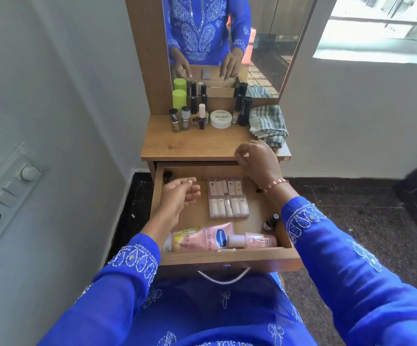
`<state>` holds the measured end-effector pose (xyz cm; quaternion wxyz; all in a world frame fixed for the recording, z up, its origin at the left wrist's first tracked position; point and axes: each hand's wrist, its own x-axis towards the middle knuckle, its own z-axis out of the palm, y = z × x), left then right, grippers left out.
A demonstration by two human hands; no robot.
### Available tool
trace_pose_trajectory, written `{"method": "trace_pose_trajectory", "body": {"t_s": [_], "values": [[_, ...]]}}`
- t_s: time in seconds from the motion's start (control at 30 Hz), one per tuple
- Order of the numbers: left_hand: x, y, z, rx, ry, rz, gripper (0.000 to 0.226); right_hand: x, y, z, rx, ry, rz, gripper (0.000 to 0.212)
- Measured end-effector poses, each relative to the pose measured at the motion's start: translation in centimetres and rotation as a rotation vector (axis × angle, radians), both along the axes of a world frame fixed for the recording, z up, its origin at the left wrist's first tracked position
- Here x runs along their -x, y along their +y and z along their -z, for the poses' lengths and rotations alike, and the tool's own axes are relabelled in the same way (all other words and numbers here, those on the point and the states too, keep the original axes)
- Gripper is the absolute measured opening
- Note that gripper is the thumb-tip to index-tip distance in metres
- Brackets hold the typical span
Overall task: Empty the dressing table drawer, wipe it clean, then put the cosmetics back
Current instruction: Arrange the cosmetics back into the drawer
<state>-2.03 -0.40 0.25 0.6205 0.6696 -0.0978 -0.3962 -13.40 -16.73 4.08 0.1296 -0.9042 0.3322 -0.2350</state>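
Blue-sleeved left hand (180,193): hovered over drawer (227,258), fingers loosely curled, holding nothing.
Right hand (257,161): at 1 o'clock above drawer's rear edge, fingers curled; grasp undeterminable.
Drawer contents: clear case (228,198) centre; Vaseline tube (200,239), pink bottle (252,240) at 6 o'clock.
Tabletop (197,143): nail polish bottles (186,118), striped cloth (268,124) at 12 o'clock.

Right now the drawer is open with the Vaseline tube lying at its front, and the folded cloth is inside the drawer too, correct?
Not quite. The head view shows the drawer open and the Vaseline tube lying at its front, but the folded cloth sits on the tabletop at the right, not inside the drawer.
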Motion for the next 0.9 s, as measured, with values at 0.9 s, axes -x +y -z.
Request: {"method": "trace_pose_trajectory", "body": {"t_s": [0.9], "values": [[-11.9, -9.2, -5.2, -0.200, -0.773, -0.057, 0.042, -15.4, -0.9, -3.5, -0.110, 0.183, -0.099, 0.035]]}}
